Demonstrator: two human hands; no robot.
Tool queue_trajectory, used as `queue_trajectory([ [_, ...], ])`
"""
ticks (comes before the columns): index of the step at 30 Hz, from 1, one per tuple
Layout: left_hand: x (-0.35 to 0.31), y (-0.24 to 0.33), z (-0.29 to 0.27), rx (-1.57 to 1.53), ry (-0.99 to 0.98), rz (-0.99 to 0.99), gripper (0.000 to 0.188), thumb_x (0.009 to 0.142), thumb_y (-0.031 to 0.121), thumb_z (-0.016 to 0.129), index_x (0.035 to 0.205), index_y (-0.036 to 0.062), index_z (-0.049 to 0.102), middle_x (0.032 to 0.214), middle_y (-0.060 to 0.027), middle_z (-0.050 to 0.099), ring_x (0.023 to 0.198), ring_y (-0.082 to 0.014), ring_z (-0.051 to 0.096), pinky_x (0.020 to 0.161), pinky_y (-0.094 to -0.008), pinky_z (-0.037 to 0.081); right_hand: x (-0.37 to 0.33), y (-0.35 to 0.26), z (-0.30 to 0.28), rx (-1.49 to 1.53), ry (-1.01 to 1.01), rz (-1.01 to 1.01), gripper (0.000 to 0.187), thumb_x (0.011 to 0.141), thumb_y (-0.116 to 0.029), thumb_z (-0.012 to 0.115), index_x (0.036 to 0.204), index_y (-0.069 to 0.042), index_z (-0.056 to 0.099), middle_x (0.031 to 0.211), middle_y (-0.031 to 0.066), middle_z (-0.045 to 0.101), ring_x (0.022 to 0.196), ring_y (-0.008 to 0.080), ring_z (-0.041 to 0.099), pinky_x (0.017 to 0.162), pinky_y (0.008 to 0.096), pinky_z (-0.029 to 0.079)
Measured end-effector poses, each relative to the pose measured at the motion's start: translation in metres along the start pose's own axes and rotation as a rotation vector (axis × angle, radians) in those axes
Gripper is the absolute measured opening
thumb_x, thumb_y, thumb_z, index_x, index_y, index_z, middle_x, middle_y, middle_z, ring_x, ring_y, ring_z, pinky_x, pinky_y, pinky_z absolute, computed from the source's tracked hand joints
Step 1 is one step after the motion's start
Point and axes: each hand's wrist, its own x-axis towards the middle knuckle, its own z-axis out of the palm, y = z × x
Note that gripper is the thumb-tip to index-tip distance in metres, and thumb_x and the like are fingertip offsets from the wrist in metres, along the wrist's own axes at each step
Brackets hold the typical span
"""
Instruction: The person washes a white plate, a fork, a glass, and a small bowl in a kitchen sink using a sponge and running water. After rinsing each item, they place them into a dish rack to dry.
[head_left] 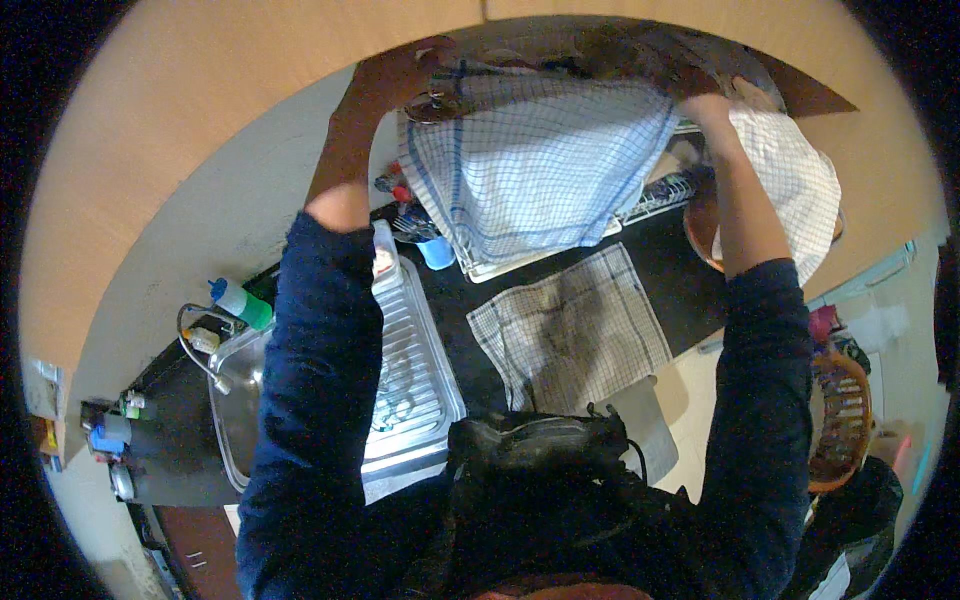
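Observation:
A blue-and-white checked dish towel (540,170) spreads over a white dish rack (510,265) at the back of the counter. At the towel's far left corner my left hand (422,62) is closed on its edge, its fingers dim in shadow. My right hand (697,88) grips the far right corner, with the fingers mostly hidden in the dark. Most of the rack's contents lie under the towel; part of the wire shows at its right side (660,195). Beside the rack's left end, a blue cup (435,252) holds cutlery.
Nearer me, a second checked cloth (575,330) lies on the black counter. The steel sink (240,390) and ribbed drainboard (415,370) are on the left, by a green-and-white bottle (243,304). A white checked cloth (790,185) partly covers a brown bowl (703,230). Wooden cupboards (250,90) overhang the far side.

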Motion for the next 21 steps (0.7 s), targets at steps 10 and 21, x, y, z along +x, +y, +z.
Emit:
queue_trajectory([
  [10, 0.000, -0.044, 0.039, 0.206, -0.456, -0.050, 0.035, 0.091, 0.032, 0.045, 0.116, 0.0121, 0.060, 0.111, -0.0175, 0.062, 0.101, -0.0343, 0.060, 0.088, -0.0438, 0.049, 0.064, 0.009, 0.027, -0.108, 0.015, -0.140, 0.039, 0.081, -0.030, 0.054, 0.110, -0.005, 0.063, 0.111, 0.0217, 0.061, 0.098, 0.0373, 0.061, 0.088, 0.0457, 0.047],
  [21, -0.013, -0.046, 0.026, 0.482, -0.002, 0.027, 0.030, 0.089, 0.021, 0.046, 0.116, 0.0123, 0.057, 0.101, -0.0189, 0.065, 0.091, -0.0339, 0.064, 0.077, -0.0454, 0.053, 0.061, 0.003, 0.045, -0.065, 0.274, -0.344, 0.039, 0.079, -0.031, 0.059, 0.111, -0.008, 0.063, 0.104, 0.0169, 0.065, 0.094, 0.0350, 0.063, 0.084, 0.0442, 0.050],
])
